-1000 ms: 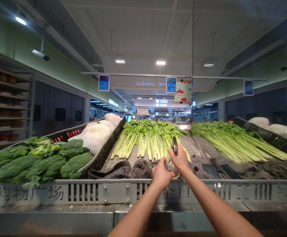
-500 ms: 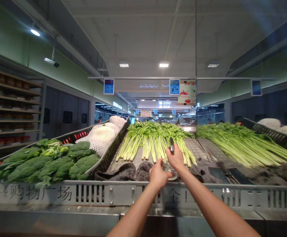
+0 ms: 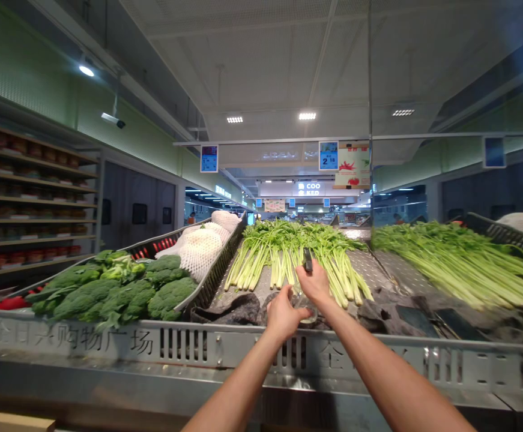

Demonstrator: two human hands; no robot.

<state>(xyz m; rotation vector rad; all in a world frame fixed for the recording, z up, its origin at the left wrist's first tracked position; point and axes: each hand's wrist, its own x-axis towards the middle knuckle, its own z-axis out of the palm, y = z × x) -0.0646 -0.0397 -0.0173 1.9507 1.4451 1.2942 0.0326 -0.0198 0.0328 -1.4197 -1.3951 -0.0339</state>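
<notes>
hands [image 3: 317, 284] grip a dark-topped bottle [image 3: 307, 261] before celery [image 3: 295, 246], a "2.18" tag [image 3: 328, 156] and "cooked" sign [image 3: 308, 189].

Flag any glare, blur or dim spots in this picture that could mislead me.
In the head view, the spotlight flares at upper left; same view, the shelf goods look dim and soft; there too, the celery reflection at right blurs, and the clear object by the hands is hard to outline.

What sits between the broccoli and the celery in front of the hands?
In the head view, a dark slatted crate wall separates the broccoli from the celery; crumpled dark cloth lies nearer the front.
</notes>
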